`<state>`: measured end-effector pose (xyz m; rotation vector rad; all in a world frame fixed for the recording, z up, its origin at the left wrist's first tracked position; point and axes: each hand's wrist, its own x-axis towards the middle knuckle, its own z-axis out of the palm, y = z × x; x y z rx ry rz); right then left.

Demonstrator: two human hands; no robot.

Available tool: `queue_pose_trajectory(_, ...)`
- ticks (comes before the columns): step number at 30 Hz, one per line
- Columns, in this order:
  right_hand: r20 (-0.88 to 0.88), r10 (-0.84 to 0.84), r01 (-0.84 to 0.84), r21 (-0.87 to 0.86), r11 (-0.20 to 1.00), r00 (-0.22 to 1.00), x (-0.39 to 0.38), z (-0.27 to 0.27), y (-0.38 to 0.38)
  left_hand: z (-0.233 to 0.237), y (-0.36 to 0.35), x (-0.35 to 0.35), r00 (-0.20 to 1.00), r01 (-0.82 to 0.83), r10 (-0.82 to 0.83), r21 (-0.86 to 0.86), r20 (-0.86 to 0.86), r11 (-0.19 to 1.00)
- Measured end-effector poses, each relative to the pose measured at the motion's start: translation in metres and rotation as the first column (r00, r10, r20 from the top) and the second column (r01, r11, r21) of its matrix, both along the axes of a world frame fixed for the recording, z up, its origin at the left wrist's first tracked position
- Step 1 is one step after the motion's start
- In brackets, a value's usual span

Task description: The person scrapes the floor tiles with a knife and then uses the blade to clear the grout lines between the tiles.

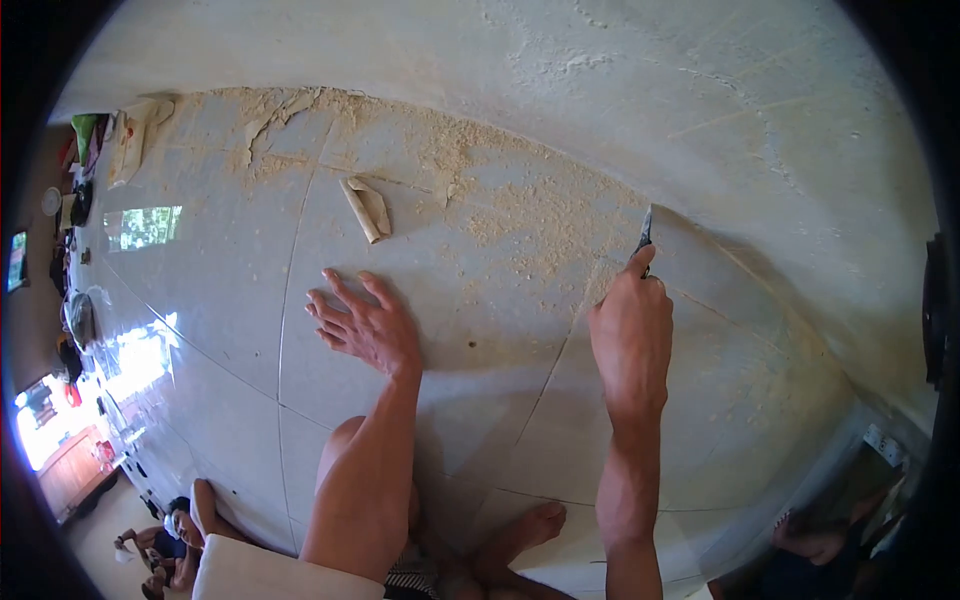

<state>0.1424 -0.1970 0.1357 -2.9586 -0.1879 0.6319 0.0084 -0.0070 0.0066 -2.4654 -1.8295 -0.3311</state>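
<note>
Down on the tiled floor (230, 400), the person's right hand (630, 335) is closed in a full fist around the dark handle of a scraper (645, 238). The fingers are wrapped tight and the thumb is hidden behind them. The scraper juts out of the far end of the fist. Its long axis runs near to far, in line with the forearm, and its blade meets the seam where the floor joins the wall (760, 120).

The left hand (365, 325) holds nothing. It lies flat on a tile with palm down and fingers spread wide, well apart from the scraper and to its left. The right hand is thus the only one at the scraper, and the wall seam lies straight beyond it on the far side.

Pale crumbs (500, 220) are strewn over the tiles between the two hands and along the far edge. A rolled scrap (366, 208) lies just beyond the left hand's fingertips, not touching them. The person's bare foot (530, 530) rests on the near tiles between the arms. Another person's foot (805, 540) shows at the near right.
</note>
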Motion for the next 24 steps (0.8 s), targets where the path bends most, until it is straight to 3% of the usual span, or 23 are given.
queue_pose_trajectory(2,-0.004,0.038,-0.038,-0.019,0.999,0.999,-0.001,-0.004,-0.011,0.000,-0.001,0.000,1.000,0.001,-0.001,-0.001,0.009,1.000)
queue_pose_trajectory(5,0.142,0.134,-0.135,-0.002,0.991,0.981,0.001,-0.016,-0.044,0.001,0.000,0.000,1.000,0.000,0.000,-0.013,0.004,1.000)
queue_pose_trajectory(7,0.106,0.057,-0.080,0.231,0.970,0.993,0.010,-0.004,-0.072,0.001,0.000,0.001,1.000,0.003,-0.002,-0.006,0.005,1.000)
queue_pose_trajectory(8,0.107,0.054,-0.077,0.226,0.971,0.993,0.010,-0.001,-0.084,0.000,-0.001,0.000,1.000,0.006,-0.006,-0.010,0.006,1.000)
queue_pose_trajectory(10,-0.042,-0.285,0.273,0.443,0.854,0.958,0.006,0.004,-0.110,-0.001,0.000,0.000,1.000,0.006,-0.006,0.006,0.003,1.000)
queue_pose_trajectory(11,-0.038,-0.290,0.277,0.441,0.854,0.956,0.004,0.005,-0.124,-0.001,0.000,0.001,1.000,0.011,-0.011,0.004,0.006,1.000)
queue_pose_trajectory(13,0.062,-0.507,0.437,0.424,0.794,0.860,0.000,-0.001,-0.152,-0.001,0.000,0.000,1.000,0.013,-0.013,0.003,0.008,1.000)
queue_pose_trajectory(17,0.246,-0.571,0.507,0.278,0.816,0.783,0.006,-0.014,-0.209,-0.003,0.000,-0.002,1.000,0.028,-0.028,-0.001,-0.007,1.000)
queue_pose_trajectory(19,0.416,-0.461,0.504,0.008,0.864,0.784,0.010,-0.021,-0.225,-0.003,0.000,-0.002,1.000,0.016,-0.016,0.013,-0.012,1.000)
queue_pose_trajectory(22,0.477,-0.439,0.543,-0.101,0.834,0.761,0.013,-0.021,-0.226,-0.002,0.000,0.000,1.000,0.016,-0.015,0.020,-0.025,1.000)
queue_pose_trajectory(24,0.536,-0.285,0.417,-0.140,0.898,0.794,0.018,-0.036,-0.208,-0.002,0.001,0.000,1.000,0.019,-0.018,0.020,-0.025,1.000)
